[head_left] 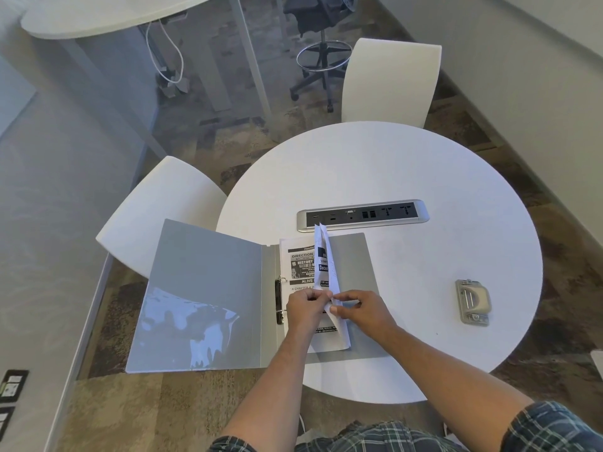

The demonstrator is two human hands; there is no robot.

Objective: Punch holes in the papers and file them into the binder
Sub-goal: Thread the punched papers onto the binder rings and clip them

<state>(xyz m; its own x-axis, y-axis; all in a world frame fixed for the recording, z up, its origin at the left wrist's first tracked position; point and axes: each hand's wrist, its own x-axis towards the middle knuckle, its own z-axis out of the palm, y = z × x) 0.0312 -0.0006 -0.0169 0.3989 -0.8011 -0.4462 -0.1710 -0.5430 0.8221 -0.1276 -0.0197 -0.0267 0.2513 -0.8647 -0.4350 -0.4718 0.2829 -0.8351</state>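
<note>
Both hands meet over the right half of the open binder (208, 295). The left hand (305, 309) and the right hand (362, 309) each pinch the near part of a loose sheet (326, 272), fingers curled on it, holding it on edge so it stands up from the binder. Under it, more printed papers (300, 265) lie flat just right of the binder's rings (280, 300), apparently already filed. By my reading, the sheet in hand is being lined up for the rings; whether it is punched I cannot tell. The hole punch (473, 301) sits well to the right of the binder on the worktop (408, 164), untouched. No other unfiled papers show, so the job looks near its end.
</note>
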